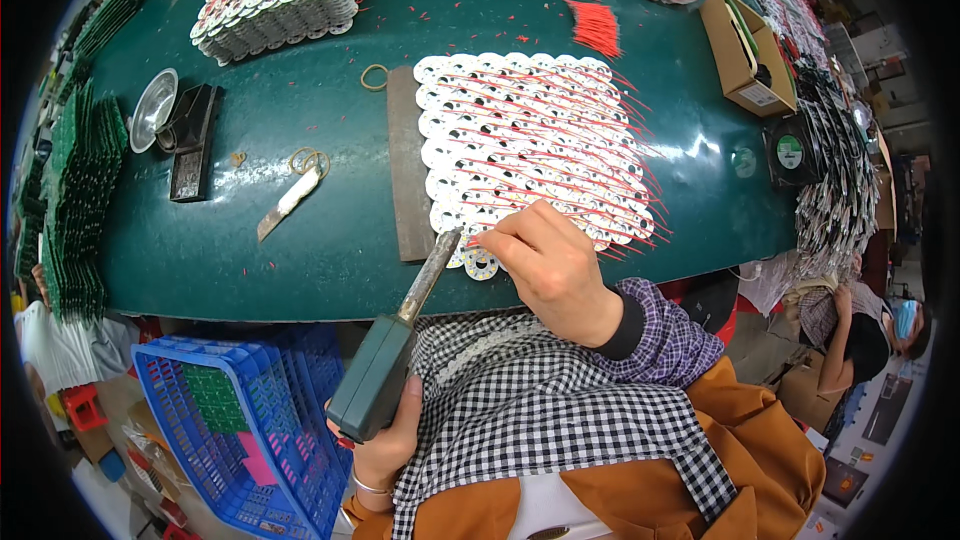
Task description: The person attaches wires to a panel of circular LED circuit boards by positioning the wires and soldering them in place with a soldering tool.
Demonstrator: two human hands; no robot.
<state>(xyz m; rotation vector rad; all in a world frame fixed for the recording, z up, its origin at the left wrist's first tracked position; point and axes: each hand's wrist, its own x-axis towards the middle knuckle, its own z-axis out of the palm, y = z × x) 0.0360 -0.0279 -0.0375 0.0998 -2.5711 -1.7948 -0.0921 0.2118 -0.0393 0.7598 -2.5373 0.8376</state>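
My left hand [392, 440] is wrapped round the dark green handle of a soldering iron [375, 377]. Its metal shaft slants up to the near left corner of a panel of round white circuit boards [510, 130], where the tip meets or hovers just over a board; I cannot tell which. Close beside the tip, the thumb and forefinger of my right hand [555, 270] pinch a short red wire [474, 240], mostly hidden by the fingers. Rows of red wires lie across the panel, their ends sticking out past its right side. A grey-brown flat bar [406, 170] runs along the panel's left edge.
Board stacks [280, 0] stand at the back, near a bundle of red wires [595, 28]. To the left lie a blade with a wrapped handle [288, 202], a black holder [190, 155] and a metal bowl [153, 110]. A cardboard box [745, 55] and small fan [790, 151] stand right.
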